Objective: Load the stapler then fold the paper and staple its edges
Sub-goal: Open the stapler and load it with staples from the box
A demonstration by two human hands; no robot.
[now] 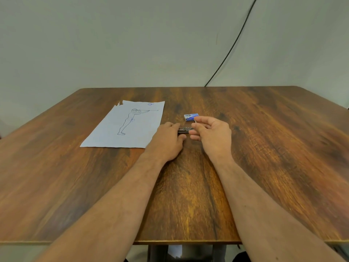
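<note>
Item, loading step: stapler (183, 130) at bench (264, 148) centre, left hand (168, 140) gripping its rear, right hand (211, 132) apparently pinching staples; staple box (191, 117) at one o'clock, paper (124, 127) flat at nine; next, seating the strip.
</note>
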